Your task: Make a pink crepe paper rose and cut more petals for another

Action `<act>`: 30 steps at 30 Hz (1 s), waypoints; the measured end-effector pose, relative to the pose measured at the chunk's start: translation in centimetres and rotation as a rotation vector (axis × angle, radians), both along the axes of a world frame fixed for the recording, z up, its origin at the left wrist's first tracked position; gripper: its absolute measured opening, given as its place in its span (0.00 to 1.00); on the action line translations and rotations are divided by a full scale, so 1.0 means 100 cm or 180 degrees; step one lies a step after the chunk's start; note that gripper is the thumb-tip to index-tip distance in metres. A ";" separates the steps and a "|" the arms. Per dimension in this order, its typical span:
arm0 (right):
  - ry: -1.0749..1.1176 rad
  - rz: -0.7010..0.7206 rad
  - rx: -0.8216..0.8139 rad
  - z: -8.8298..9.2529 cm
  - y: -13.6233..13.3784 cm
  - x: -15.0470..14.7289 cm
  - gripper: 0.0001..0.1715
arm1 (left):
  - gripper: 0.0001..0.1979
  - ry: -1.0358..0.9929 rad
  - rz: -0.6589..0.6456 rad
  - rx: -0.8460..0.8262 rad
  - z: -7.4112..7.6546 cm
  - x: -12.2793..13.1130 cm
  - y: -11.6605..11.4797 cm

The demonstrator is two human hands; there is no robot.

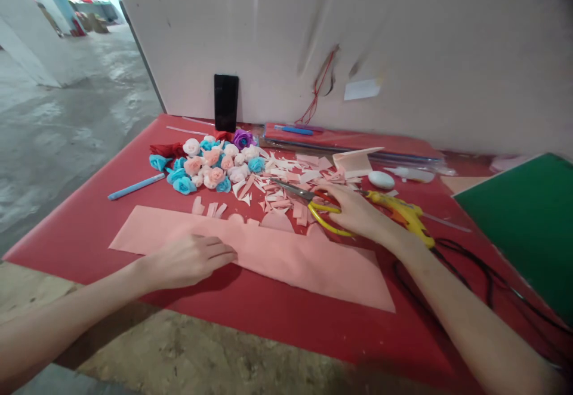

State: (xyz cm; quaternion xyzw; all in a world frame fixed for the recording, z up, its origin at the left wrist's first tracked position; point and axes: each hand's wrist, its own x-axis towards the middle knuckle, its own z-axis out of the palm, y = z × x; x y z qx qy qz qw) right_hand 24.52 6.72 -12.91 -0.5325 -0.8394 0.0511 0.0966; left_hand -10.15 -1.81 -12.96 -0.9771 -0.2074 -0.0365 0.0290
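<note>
A long strip of pink crepe paper (308, 264) lies across the front of the red tabletop. My left hand (192, 261) rests over its lower edge, fingers together and bent at the tips; the thumb is hidden beneath. Further right, my right hand (353, 210) is closed around the yellow handles of a pair of scissors (324, 215). The scissor blades point left, over a pile of pink paper scraps (282, 189). Left of the scraps sits a heap of pink, white and blue paper roses (215, 168), with one purple rose (243, 139) behind.
A yellow glue gun (405, 213) with a black cord lies beside my right wrist. Close by are a white egg-shaped object (381, 179) and a green sheet (519, 228). A phone (226, 102) leans on the back panel. A blue pen (136, 186) lies left.
</note>
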 end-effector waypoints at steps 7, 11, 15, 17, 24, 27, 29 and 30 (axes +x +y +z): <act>-0.0175 -0.0177 0.0213 0.009 -0.012 -0.013 0.32 | 0.18 0.0077 0.0157 -0.0281 0.002 -0.003 0.000; -0.0192 0.0269 0.0060 0.023 -0.074 -0.019 0.25 | 0.18 -0.0159 0.0278 -0.0367 0.003 -0.001 0.000; -0.0548 0.0616 -0.0140 0.010 -0.123 -0.020 0.29 | 0.18 -0.0331 0.0356 -0.0351 0.007 0.001 0.001; -0.0650 0.0729 0.0188 0.000 -0.133 -0.019 0.22 | 0.18 -0.0382 0.0322 -0.0377 0.009 0.001 0.001; -0.0905 0.1036 0.1234 -0.017 -0.133 -0.017 0.27 | 0.21 -0.0400 0.0677 -0.0211 0.006 -0.027 -0.005; -0.0869 0.1101 0.1447 -0.018 -0.132 -0.012 0.26 | 0.18 -0.0467 0.1143 0.0002 0.003 -0.048 -0.005; -0.0759 0.1081 0.1462 -0.017 -0.132 -0.007 0.27 | 0.17 -0.0553 0.1316 0.0135 0.005 -0.057 -0.004; -0.0704 0.1044 0.1440 -0.015 -0.131 -0.005 0.27 | 0.17 -0.0594 0.1384 0.0208 0.008 -0.058 -0.004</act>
